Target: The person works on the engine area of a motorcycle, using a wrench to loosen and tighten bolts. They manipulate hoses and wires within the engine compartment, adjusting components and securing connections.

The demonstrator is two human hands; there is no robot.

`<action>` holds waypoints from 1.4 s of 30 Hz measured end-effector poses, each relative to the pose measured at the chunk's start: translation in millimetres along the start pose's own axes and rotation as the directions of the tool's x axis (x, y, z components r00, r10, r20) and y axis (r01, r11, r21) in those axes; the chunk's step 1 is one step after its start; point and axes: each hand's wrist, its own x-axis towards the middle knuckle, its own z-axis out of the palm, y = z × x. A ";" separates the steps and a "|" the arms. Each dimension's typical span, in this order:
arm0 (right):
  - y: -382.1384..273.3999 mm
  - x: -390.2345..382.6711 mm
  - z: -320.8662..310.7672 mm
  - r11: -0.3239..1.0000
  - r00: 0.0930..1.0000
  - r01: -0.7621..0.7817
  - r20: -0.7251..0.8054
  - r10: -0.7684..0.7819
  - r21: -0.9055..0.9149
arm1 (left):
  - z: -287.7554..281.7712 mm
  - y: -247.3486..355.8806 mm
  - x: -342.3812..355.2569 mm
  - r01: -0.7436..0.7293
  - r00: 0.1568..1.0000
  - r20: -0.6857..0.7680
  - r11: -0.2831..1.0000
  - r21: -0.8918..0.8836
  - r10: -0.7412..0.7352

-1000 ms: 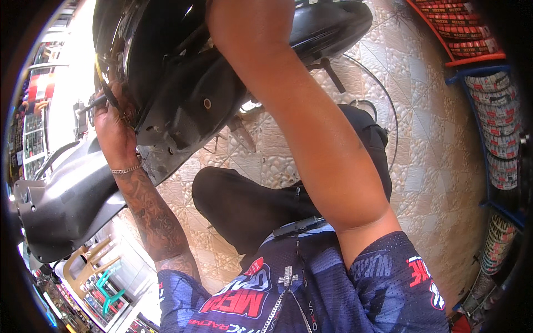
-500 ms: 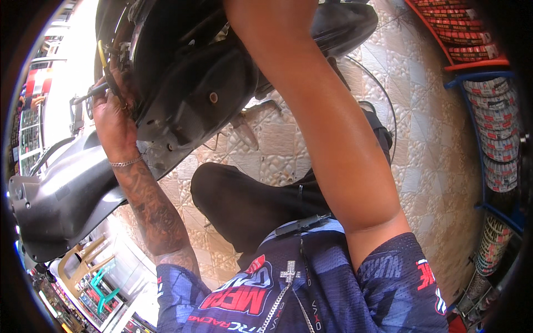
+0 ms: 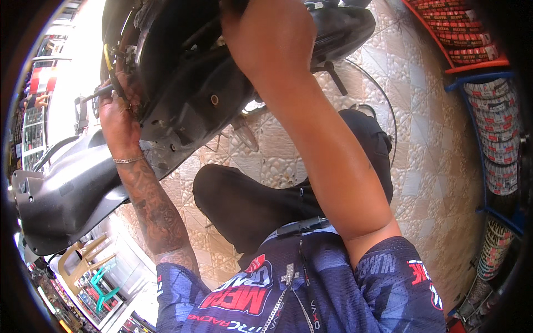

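The black body of a scooter (image 3: 189, 105) fills the upper left, its panels dusty and its wiring exposed. On its left side my left hand (image 3: 119, 119) is closed among cables and small metal parts, with a yellow-and-black cable (image 3: 110, 61) running across the fingers. What it grips is partly hidden. My right hand (image 3: 272, 41) reaches over the scooter at the top, its back toward me. The fingers curl round at the dark upper parts, and whatever they hold is hidden behind the hand.
A long black panel (image 3: 72, 188) stretches out at left. Red-wrapped tires (image 3: 461, 30) and white-wrapped tires (image 3: 494, 127) stand in racks at right. A thin black cable (image 3: 386, 97) lies on the tiled floor (image 3: 427, 139). A green stool (image 3: 102, 288) and a beige chair (image 3: 72, 266) stand lower left.
My right hand and forearm have come down toward me, so more of the hand shows. A black lever-like part now shows beside that forearm. My left hand has shifted slightly down and right.
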 end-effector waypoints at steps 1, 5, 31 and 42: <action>0.2 -0.6 -1.5 1.000 1.000 -0.009 0.015 0.009 -0.018 | -0.3 -0.5 -0.7 -0.006 1.000 0.014 1.000 -0.006 0.007; -0.2 6.4 8.9 0.984 0.964 -0.080 0.238 0.117 -0.159 | -0.7 -2.1 -1.5 -0.008 1.000 0.015 1.000 -0.015 0.008; -14.7 -8.8 -11.5 0.993 0.976 0.100 0.201 -0.085 -0.065 | 7.2 1.4 -5.9 0.002 0.999 -0.043 0.999 -0.049 -0.004; -113.7 -8.5 28.5 0.701 0.530 0.691 0.535 -0.658 0.178 | 12.7 14.9 -21.1 -0.098 0.995 -0.007 0.995 -0.023 0.097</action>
